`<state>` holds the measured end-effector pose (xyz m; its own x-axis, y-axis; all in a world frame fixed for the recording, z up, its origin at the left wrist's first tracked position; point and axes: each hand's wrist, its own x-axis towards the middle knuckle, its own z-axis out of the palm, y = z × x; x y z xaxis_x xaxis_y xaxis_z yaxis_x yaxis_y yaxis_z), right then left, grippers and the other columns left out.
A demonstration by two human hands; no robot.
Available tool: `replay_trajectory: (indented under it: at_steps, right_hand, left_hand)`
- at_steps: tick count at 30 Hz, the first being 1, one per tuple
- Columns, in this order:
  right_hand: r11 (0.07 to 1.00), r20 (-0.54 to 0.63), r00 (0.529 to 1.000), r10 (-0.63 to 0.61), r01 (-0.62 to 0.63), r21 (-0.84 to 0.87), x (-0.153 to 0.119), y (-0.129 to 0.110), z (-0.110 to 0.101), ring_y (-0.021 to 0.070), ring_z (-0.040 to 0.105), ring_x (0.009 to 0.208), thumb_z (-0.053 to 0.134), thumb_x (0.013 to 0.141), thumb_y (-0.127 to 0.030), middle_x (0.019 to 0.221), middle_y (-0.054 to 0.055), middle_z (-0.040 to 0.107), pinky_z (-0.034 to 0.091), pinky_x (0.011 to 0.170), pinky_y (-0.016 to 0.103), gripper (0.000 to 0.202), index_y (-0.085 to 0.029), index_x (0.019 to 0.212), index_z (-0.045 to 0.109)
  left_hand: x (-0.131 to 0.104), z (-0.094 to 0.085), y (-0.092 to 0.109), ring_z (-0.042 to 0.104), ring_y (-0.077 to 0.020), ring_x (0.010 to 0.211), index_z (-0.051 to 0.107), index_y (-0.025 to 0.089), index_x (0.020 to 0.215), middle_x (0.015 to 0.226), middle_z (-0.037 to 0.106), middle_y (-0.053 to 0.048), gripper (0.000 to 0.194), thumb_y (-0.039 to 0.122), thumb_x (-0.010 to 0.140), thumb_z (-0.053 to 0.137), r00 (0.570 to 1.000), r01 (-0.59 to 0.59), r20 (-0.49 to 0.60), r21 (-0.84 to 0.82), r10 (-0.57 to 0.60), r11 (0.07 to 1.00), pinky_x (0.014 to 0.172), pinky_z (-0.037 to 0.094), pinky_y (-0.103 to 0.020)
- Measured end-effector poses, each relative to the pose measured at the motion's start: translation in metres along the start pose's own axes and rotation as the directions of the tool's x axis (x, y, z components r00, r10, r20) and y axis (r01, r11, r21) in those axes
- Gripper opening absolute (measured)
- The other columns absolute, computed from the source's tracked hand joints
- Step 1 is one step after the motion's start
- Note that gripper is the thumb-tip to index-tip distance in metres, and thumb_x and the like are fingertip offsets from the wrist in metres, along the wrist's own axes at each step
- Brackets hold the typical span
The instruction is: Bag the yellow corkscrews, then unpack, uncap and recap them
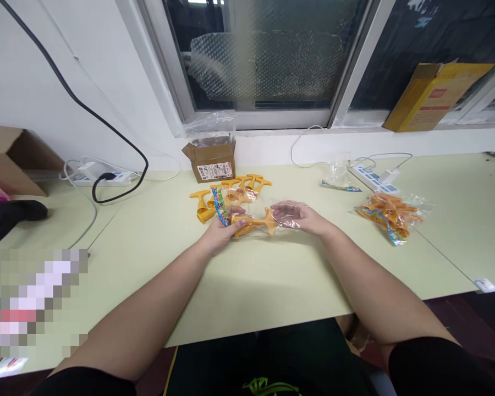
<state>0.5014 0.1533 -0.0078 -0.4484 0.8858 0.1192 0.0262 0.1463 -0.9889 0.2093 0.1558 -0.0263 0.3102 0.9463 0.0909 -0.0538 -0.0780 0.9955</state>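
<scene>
A clear plastic bag (256,208) with a colourful printed strip at its left end lies across the middle of the table. Inside it are orange-yellow T-handled plastic pieces (253,223). My left hand (223,232) is closed round the bag's left end, its thumb over a piece in the near part. At the right end, the curved fingers of my right hand (303,216) grip the clear film; some fingertips are hidden behind it. Just beyond the bag lie several loose orange-yellow T-handled pieces (200,202), partly covered by the bag and my left hand.
An open cardboard box (214,159) stands behind the loose pieces. To the right lie a filled bag (390,214) of similar pieces, another clear bag (340,175) and a power strip (373,180). A black cable (119,135) hangs at left near a larger carton (16,157).
</scene>
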Motion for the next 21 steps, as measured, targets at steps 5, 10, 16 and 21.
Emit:
replay_trajectory:
  at_steps: [5, 10, 16, 21]
  right_hand:
    - [0.997, -0.020, 0.999, -0.030, 0.029, -0.075, 0.002, 0.002, 0.005, 0.0204, 0.071, 0.097, 0.085, 0.078, -0.045, 0.117, 0.009, 0.073, 0.057, 0.091, 0.038, 0.046, -0.020, 0.115, 0.076]
    - [0.997, -0.007, 0.998, -0.058, 0.057, -0.050, 0.002, 0.000, 0.008, 0.0236, 0.069, 0.112, 0.080, 0.083, -0.045, 0.135, 0.010, 0.068, 0.054, 0.101, 0.042, 0.046, -0.024, 0.124, 0.074]
    - [0.980, -0.487, 0.857, -0.172, 0.199, 0.003, 0.003, 0.004, -0.013, 0.0170, 0.067, 0.080, 0.066, 0.090, -0.041, 0.093, 0.003, 0.070, 0.059, 0.086, 0.039, 0.020, -0.024, 0.101, 0.070]
    - [0.941, -0.451, 0.880, -0.147, -0.016, -0.338, 0.017, 0.040, -0.013, 0.0200, 0.066, 0.086, 0.061, 0.085, -0.035, 0.102, 0.007, 0.069, 0.058, 0.084, 0.040, 0.030, -0.021, 0.112, 0.067]
  left_hand:
    - [0.000, 0.002, 0.000, 0.072, -0.0236, 0.095, 0.060, 0.020, 0.109, 0.106, 0.074, -0.006, 0.047, 0.040, 0.077, 0.087, 0.996, 0.091, 0.024, -0.160, -0.088, 0.983, 0.079, 0.061, -0.038]
    - [0.000, 0.002, 0.008, 0.072, -0.0209, 0.083, 0.058, 0.021, 0.105, 0.103, 0.074, -0.004, 0.050, 0.035, 0.071, 0.092, 0.992, 0.122, -0.012, -0.266, -0.129, 0.956, 0.059, 0.059, -0.030]
    - [0.007, -0.020, 0.015, 0.075, -0.0222, 0.094, 0.061, 0.024, 0.113, 0.118, 0.074, -0.007, 0.052, 0.032, 0.072, 0.091, 0.978, 0.085, -0.135, -0.429, -0.157, 0.899, 0.058, 0.056, -0.023]
    - [0.011, -0.031, 0.013, 0.075, -0.0214, 0.096, 0.061, 0.025, 0.114, 0.119, 0.074, -0.005, 0.055, 0.026, 0.069, 0.091, 0.967, 0.109, -0.155, -0.473, -0.204, 0.875, 0.060, 0.057, -0.023]
